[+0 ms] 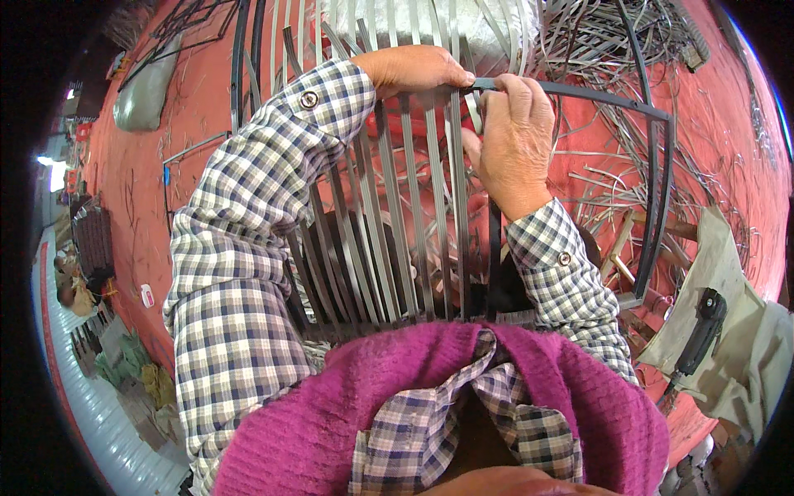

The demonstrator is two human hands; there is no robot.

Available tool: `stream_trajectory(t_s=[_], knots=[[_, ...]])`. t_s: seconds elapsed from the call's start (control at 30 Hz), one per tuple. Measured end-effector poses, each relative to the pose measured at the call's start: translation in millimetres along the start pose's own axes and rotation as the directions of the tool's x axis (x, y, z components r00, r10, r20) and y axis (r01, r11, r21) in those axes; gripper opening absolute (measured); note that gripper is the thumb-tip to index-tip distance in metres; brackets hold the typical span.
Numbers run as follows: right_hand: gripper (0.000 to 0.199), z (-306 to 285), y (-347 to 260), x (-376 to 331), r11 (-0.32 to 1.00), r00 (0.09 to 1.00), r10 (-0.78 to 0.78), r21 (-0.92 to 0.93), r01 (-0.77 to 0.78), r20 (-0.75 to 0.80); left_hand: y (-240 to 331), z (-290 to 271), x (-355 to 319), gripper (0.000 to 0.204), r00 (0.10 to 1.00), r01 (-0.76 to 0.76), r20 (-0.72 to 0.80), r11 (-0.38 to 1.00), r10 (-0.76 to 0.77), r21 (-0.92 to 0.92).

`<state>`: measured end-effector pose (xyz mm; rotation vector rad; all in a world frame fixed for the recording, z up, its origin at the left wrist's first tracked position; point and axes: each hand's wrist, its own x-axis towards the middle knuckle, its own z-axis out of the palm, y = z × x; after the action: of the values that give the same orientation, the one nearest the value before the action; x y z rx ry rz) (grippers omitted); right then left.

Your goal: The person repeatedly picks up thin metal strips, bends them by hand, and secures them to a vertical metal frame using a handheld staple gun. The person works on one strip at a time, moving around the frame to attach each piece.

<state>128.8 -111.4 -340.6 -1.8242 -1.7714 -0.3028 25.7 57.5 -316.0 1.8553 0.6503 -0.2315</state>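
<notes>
A dark metal frame (608, 98) stands before me, with flat grey strips (411, 182) running lengthwise from its top bar toward my body. My left hand (413, 69) reaches across the strips and is closed at the top bar, its thumb pressing there; most of its fingers are hidden. Just to its right, my right hand (519, 136) has its fingers curled over the same bar. Its thumb and fingers close around a pale grey strip (474, 114) beside the bar.
Loose strips (620, 41) lie heaped at the far right on the red floor (124, 215). A white wrapped bundle (488, 37) is beyond the bar. A black-handled tool (701, 331) rests on beige cloth (724, 273) at right. More dark frames (186, 33) stand at far left.
</notes>
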Motion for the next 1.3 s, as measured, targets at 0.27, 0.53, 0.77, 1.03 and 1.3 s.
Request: stream_trajectory(t_s=[0.27,0.53,0.77,1.03,1.3], knots=[[0.023,-30.5,5.1,13.2,0.987,0.967,0.147,0.031,-0.156,0.206,-7.6,-1.9,7.4,0.038,0.994,-0.108,0.024,0.982,0.105,0.153],[0.029,-52.1,26.4,30.5,0.59,0.988,0.022,0.795,-0.138,0.155,0.3,5.8,-6.1,0.037,0.935,-0.209,-0.22,0.934,0.277,0.289],[0.021,64.3,75.1,99.6,0.946,0.943,-0.278,-0.116,0.301,0.182,-9.4,44.2,-21.3,0.022,0.543,-0.265,-0.529,0.732,0.651,0.628],[0.03,12.6,66.6,101.4,0.945,0.944,-0.326,0.035,0.324,0.05,-2.2,46.5,-23.1,0.025,0.647,-0.08,-0.472,0.669,0.598,0.739],[0.014,-14.3,24.5,-7.8,0.734,0.961,0.22,0.621,-0.275,0.166,-2.5,-4.8,-1.6,0.036,0.994,-0.11,0.007,0.993,0.11,0.044]])
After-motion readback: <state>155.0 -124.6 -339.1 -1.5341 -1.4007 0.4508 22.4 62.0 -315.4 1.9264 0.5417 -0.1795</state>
